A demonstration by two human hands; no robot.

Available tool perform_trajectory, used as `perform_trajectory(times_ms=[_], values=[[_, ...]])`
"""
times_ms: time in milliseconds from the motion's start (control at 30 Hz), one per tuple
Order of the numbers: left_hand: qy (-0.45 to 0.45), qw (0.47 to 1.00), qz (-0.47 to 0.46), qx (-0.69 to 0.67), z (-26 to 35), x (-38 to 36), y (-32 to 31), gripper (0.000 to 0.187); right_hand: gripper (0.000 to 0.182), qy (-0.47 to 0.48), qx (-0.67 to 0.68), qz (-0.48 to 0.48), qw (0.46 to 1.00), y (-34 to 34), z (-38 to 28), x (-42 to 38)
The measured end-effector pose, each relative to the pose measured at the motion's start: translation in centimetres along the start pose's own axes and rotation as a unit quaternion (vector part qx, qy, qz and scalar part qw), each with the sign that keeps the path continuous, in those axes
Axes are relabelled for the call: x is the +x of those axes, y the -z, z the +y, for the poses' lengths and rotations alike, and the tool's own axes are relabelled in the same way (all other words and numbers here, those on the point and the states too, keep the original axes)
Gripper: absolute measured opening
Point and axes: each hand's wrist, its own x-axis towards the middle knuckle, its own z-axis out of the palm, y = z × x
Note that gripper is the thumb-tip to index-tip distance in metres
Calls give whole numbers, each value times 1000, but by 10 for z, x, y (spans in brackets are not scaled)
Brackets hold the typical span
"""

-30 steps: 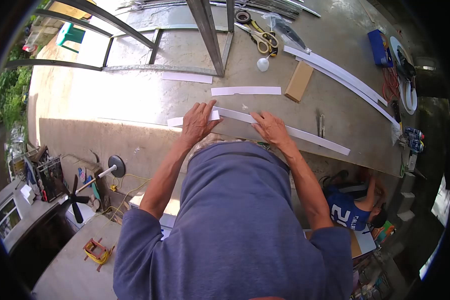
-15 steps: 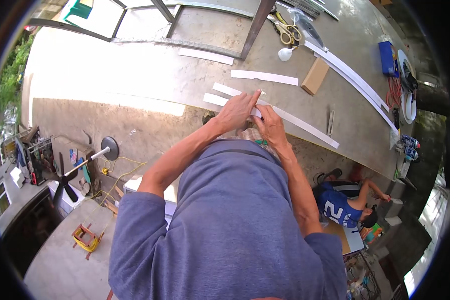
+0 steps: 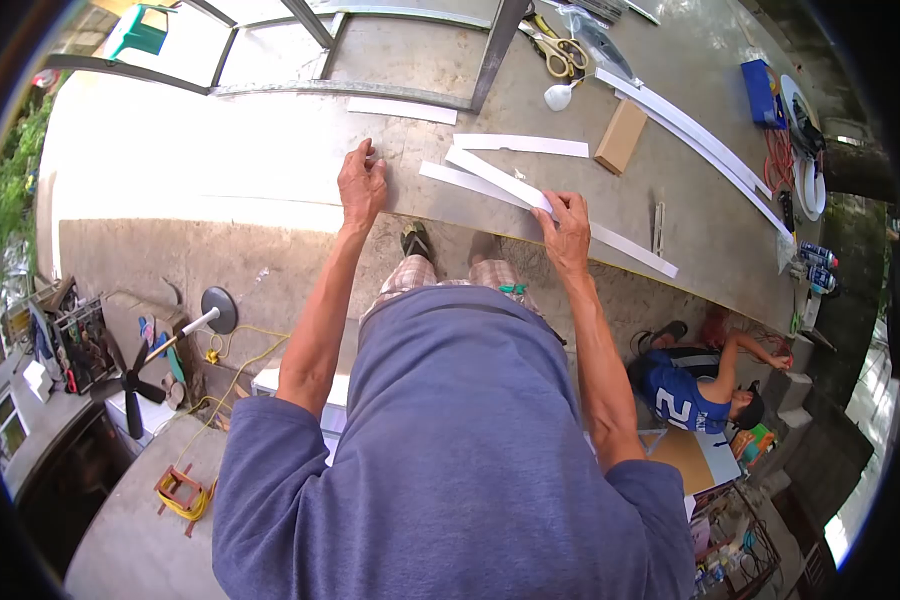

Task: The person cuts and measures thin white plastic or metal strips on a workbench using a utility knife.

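Note:
My right hand grips the lower end of a white strip, which slants up and left over the table. Beneath it, a longer white strip lies along the table's near edge and passes under that hand. My left hand is apart from the strips, to their left over the table edge. Its fingers are loosely bent, with nothing visible in them. Another white strip lies just beyond, and a further white strip rests near the metal frame. A tiny white scrap shows by the held strip.
A metal frame stands at the back of the grey table. Scissors, a brown block and long white strips lie to the right. A person in a blue jersey sits low at the right.
My hands have come apart: the left has moved left and away, while the right has shifted slightly right with the strip. The held strip's far end has swung upward.

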Motion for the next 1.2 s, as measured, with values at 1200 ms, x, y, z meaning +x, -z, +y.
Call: perform_trajectory(times_ms=[1200], values=[[116, 987, -107, 41, 55, -12, -29, 25, 38, 72, -70, -4, 995, -40, 8, -9]])
